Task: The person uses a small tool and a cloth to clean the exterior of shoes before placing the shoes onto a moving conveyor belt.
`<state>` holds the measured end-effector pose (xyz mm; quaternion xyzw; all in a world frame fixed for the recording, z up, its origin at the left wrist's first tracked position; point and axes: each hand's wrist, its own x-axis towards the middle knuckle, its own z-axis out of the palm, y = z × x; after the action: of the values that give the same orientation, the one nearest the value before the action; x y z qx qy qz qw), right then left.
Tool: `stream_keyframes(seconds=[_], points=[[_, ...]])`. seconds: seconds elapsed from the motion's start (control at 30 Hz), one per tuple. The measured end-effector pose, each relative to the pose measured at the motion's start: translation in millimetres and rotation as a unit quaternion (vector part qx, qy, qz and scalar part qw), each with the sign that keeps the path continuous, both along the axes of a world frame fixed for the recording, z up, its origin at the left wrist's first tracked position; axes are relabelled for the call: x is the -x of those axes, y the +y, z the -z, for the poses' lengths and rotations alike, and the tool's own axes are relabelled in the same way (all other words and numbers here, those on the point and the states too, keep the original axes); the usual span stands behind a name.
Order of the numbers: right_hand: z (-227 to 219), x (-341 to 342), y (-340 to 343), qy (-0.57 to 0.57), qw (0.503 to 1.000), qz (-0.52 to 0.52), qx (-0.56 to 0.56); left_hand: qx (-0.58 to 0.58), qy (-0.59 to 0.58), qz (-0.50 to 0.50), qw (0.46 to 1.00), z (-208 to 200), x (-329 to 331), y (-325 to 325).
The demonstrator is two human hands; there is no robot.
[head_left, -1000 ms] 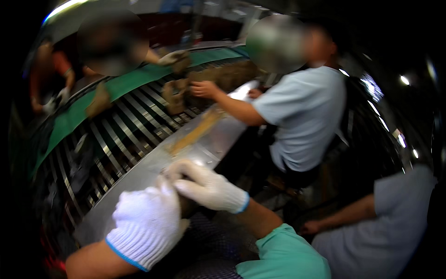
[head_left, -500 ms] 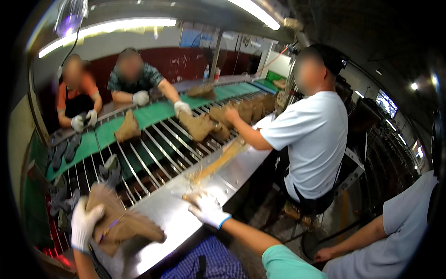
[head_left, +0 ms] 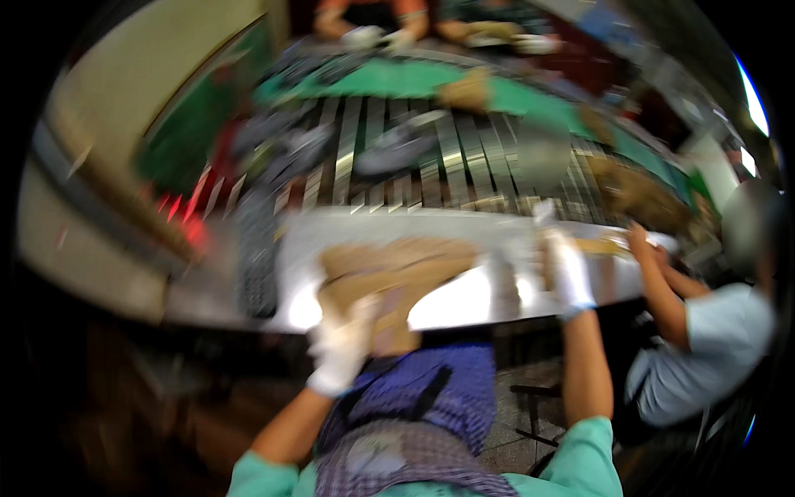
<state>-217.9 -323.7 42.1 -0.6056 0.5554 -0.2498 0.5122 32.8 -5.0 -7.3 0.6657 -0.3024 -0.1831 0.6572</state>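
Currently the left hand (head_left: 341, 346), in a white knit glove, grasps a brown boot upper (head_left: 396, 269) near its lower end, thumb and fingers closed about the material. That upper lies on its side on the metal worktop (head_left: 468, 302), its lower end reaching the front edge, just above the blue checked cloth (head_left: 451, 385) over the wearer's lap. Off to its right, the gloved right hand (head_left: 566, 269) is over the worktop, apart from the upper; motion blur hides its fingers, so I cannot tell whether it holds anything. Left of the upper, a dark sole (head_left: 258, 265) lies lengthwise from front to back, with a gap between the two. Beyond the worktop runs a slatted metal rack (head_left: 468, 170), with grey shoe parts (head_left: 397, 147) strewn on its left half and brown boots (head_left: 642, 197) bunched at its right. Farther back, a green belt (head_left: 389, 81) carries a tan boot (head_left: 465, 89) and, toward the left, some dark pieces (head_left: 331, 69). Two people in gloves face the rack from its far side, while at the right a co-worker in a pale blue shirt (head_left: 700, 340) reaches bare-handed to the worktop's end.
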Motion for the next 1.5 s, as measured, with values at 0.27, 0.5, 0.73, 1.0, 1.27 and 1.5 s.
stream_keyframes(seconds=[0.27, 0.5, 0.73, 1.0, 1.27, 1.5], points=[[-85.3, -57.6, 181.7, 0.232, 0.810, -0.441, 0.310, -0.163, -0.042, 0.058, 0.984, -11.0, -4.2, 3.9], [-99.4, -57.7, 114.1, 0.347, 0.767, -0.386, 0.379, -0.092, -0.383, 0.045, 0.918, -20.9, -29.5, -49.3], [-97.7, -118.3, 52.0, 0.396, 0.684, -0.480, 0.380, -0.231, -0.217, 0.221, 0.922, -50.0, -61.6, -77.9], [-61.0, -116.7, 50.8, 0.237, 0.877, -0.416, -0.021, -0.151, -0.229, 0.188, 0.943, -24.8, -62.5, -71.1], [-90.8, -147.3, 86.6, 0.330, 0.739, -0.505, 0.299, -0.086, -0.249, 0.181, 0.948, -21.5, -52.6, -70.8], [-106.1, -132.8, 166.1, 0.280, 0.737, -0.533, 0.307, -0.002, -0.363, 0.122, 0.924, -3.8, -62.0, -78.5]])
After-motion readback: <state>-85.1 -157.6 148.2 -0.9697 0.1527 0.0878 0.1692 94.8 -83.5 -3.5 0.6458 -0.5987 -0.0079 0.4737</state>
